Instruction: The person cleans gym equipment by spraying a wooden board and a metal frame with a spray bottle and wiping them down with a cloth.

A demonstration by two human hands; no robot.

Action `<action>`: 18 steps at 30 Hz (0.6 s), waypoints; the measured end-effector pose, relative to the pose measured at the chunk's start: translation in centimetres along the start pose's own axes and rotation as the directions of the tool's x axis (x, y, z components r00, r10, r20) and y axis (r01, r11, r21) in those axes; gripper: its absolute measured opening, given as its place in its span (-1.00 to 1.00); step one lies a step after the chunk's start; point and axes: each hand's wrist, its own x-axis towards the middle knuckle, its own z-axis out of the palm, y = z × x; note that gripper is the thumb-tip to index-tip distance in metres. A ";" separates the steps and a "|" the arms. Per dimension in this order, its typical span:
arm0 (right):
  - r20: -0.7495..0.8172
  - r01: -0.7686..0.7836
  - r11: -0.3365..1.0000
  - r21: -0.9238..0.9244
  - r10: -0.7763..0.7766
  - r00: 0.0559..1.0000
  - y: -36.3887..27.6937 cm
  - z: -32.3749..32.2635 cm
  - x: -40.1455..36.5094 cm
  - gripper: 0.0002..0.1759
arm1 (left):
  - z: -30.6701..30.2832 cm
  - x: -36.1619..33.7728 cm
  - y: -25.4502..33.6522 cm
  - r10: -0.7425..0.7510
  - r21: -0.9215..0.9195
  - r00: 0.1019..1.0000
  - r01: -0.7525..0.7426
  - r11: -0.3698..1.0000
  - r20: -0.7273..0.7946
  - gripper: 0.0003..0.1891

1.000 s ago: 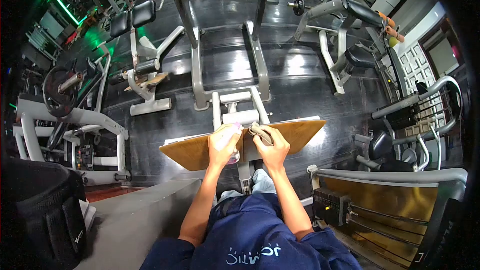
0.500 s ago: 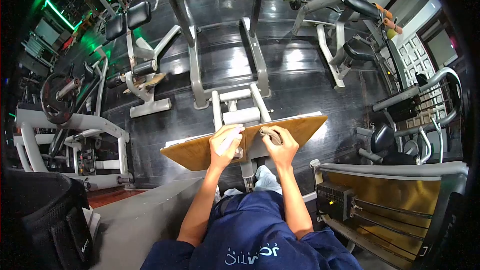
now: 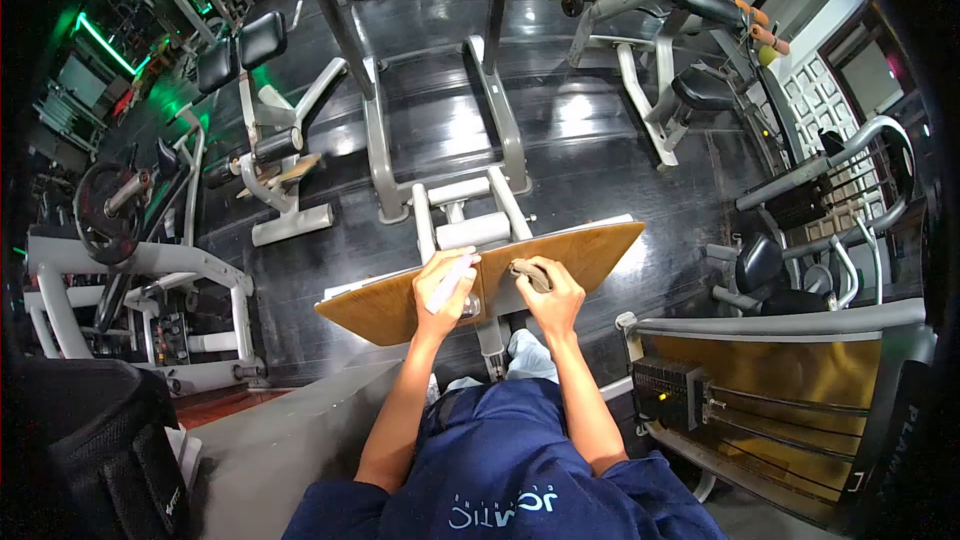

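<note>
My left hand [image 3: 437,302] is closed around a slim white object [image 3: 450,282], perhaps a small bottle, held at a slant over the left half of a brown wooden plate [image 3: 590,252]. My right hand [image 3: 555,304] grips a bunched grey-brown cloth [image 3: 533,275] against or just above the plate's right half. Whether the cloth touches the wood is hard to make out. The plate spreads in two wings to either side of a central seam and is mounted on a grey metal frame [image 3: 473,232].
A weight-stack machine [image 3: 670,395] stands close on my right. To my left are a grey panel [image 3: 290,430] and a black padded item [image 3: 100,440]. Padded benches [image 3: 262,38] and a machine with orange rollers [image 3: 768,38] stand farther off on the dark floor [image 3: 580,165].
The whole view has shifted slightly, so the surroundings sit a little farther left. Both hands keep their holds, and the cloth's shape has changed slightly in my right hand.
</note>
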 end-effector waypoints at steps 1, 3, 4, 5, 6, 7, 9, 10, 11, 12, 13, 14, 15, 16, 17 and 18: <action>0.001 0.001 1.000 0.000 -0.001 1.000 0.0 -0.2 0.5 -0.71 | 0.0 0.1 0.1 0.000 0.008 1.000 0.000 1.000 0.001 -0.82; -0.102 0.006 0.998 0.057 0.000 0.995 -0.4 -0.7 1.8 -0.74 | 0.1 0.1 0.4 -0.025 -0.009 1.000 0.024 1.000 -0.008 -0.82; -0.109 0.019 0.996 0.085 -0.010 0.994 -0.8 -1.0 2.3 -0.74 | 0.2 0.0 0.6 -0.049 -0.027 0.999 0.049 0.998 -0.013 -0.82; -0.108 0.018 0.996 0.086 -0.008 0.994 -1.4 -1.3 2.7 -0.74 | 0.2 0.0 0.6 -0.051 -0.026 0.999 0.050 0.998 -0.012 -0.82; -0.126 0.028 0.996 0.088 -0.017 0.992 -1.8 -1.4 3.1 -0.74 | 0.2 0.0 0.6 -0.077 -0.018 0.997 0.076 0.997 -0.025 -0.82; -0.144 0.038 0.995 0.090 -0.025 0.989 -2.1 -1.3 3.3 -0.74 | 0.2 0.1 0.6 -0.102 -0.010 0.994 0.102 0.995 -0.039 -0.81; -0.146 0.039 0.994 0.100 -0.024 0.989 -2.0 -0.8 3.0 -0.73 | 0.2 0.0 1.2 -0.154 -0.036 0.987 0.153 0.988 -0.033 -0.81; -0.133 0.038 0.994 0.107 -0.024 0.991 -1.8 -0.6 2.7 -0.73 | 0.2 0.0 1.5 -0.205 -0.064 0.978 0.203 0.977 -0.027 -0.82; -0.119 0.038 0.993 0.114 -0.024 0.993 -1.5 -0.5 2.3 -0.72 | 0.3 0.0 1.4 -0.205 -0.063 0.979 0.203 0.977 -0.024 -0.82; -0.066 0.005 0.997 0.071 -0.001 0.998 -1.4 -0.7 1.7 -0.72 | 0.3 0.0 1.1 -0.163 -0.057 0.986 0.161 0.985 -0.039 -0.82; -0.067 0.004 0.997 0.071 0.001 0.998 -0.7 -0.4 1.0 -0.72 | 0.4 0.0 1.1 -0.122 -0.049 0.991 0.119 0.992 -0.053 -0.82; -0.049 -0.011 0.999 0.039 0.013 0.999 0.5 0.0 0.2 -0.72 | 0.4 0.0 1.2 -0.121 -0.048 0.991 0.118 0.992 -0.052 -0.82; -0.030 -0.023 1.000 0.008 0.023 0.999 0.7 0.0 0.0 -0.72 | 0.4 0.0 1.4 -0.145 -0.056 0.988 0.142 0.988 -0.048 -0.82; -0.043 -0.029 1.000 0.008 0.030 0.999 1.0 -0.2 -0.1 -0.73 | 0.3 0.0 1.6 -0.168 -0.063 0.985 0.165 0.984 -0.045 -0.82; -0.042 -0.029 1.000 0.010 0.029 0.999 1.4 -0.4 0.0 -0.73 | 0.3 0.0 1.6 -0.168 -0.061 0.985 0.165 0.984 -0.046 -0.82; -0.062 -0.028 0.999 0.030 0.030 0.998 1.4 -0.7 0.6 -0.73 | 0.3 0.1 1.5 -0.135 -0.038 0.990 0.133 0.990 -0.047 -0.82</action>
